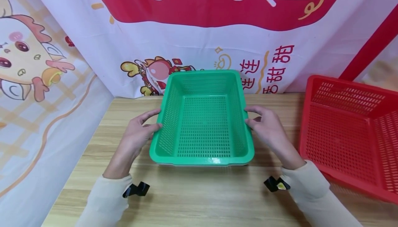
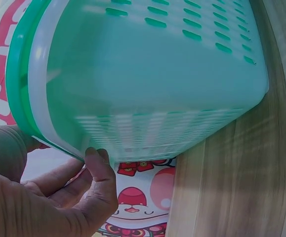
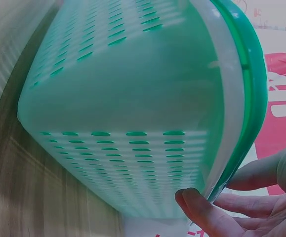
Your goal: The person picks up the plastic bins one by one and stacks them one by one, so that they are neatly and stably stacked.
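A green plastic basket (image 1: pixel 205 126) with a slotted bottom stands in the middle of the wooden table. The wrist views show it nested inside a whitish, see-through basket (image 2: pixel 133 69) whose rim sits just under the green one. My left hand (image 1: pixel 138 128) holds the left rim, with fingertips against the underside of the edge in the left wrist view. On the opposite side my right hand (image 1: pixel 265 123) pinches the right rim, and its fingers reach below that edge in the right wrist view. The green basket's inside holds nothing.
To the right, a red slotted basket (image 1: pixel 342 144) sits on the table (image 1: pixel 199 196), partly out of view. A printed cloth (image 1: pixel 192 40) hangs behind the table's far edge, and another patterned cloth (image 1: pixel 37 123) runs along the left side.
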Demonstrator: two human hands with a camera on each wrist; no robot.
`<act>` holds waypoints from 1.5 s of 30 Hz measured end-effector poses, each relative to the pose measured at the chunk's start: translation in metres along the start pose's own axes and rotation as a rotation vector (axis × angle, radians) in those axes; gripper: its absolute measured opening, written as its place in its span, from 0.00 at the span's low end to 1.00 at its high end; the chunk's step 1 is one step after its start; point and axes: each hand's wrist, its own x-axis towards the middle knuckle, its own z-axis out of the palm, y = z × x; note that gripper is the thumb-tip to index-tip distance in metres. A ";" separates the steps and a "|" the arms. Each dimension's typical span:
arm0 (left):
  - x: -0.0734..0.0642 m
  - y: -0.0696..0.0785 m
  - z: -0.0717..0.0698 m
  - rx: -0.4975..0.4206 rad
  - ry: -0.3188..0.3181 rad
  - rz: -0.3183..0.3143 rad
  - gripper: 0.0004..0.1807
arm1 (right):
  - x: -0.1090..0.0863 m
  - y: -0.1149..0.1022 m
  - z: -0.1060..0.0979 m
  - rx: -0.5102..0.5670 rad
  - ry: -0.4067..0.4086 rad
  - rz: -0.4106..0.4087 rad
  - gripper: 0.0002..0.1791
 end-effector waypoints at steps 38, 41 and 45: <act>-0.016 0.019 0.024 0.261 0.082 0.170 0.34 | -0.021 0.000 -0.021 -0.082 0.030 -0.048 0.29; -0.019 0.022 0.028 0.295 0.098 0.208 0.33 | -0.026 0.001 -0.026 -0.087 0.042 -0.051 0.29; -0.023 0.025 0.035 0.330 0.130 0.248 0.32 | -0.033 0.003 -0.034 -0.115 0.080 -0.052 0.29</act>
